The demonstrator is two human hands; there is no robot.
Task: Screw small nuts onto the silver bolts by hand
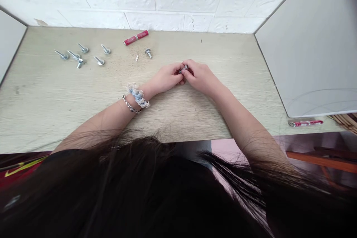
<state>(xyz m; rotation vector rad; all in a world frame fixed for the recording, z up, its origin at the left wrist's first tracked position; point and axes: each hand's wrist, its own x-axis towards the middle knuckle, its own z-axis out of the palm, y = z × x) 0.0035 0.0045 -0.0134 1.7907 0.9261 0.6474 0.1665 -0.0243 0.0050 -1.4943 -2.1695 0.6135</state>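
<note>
My left hand [166,78] and my right hand [201,76] meet at the middle of the pale wooden table [223,96], fingers pinched together. Between the fingertips sits a small metal bolt [184,69], gripped from both sides; most of it is hidden by the fingers. My left wrist carries a chain bracelet and a light blue scrunchie [138,96]. Both forearms rest on the tabletop.
Several loose metal bolts [80,55] lie at the far left, one more bolt [148,52] nearer the middle. A red tube [135,38] lies by the white brick wall. Another red tube [305,123] sits at the right front edge below a grey panel [312,48]. Dark hair covers the bottom.
</note>
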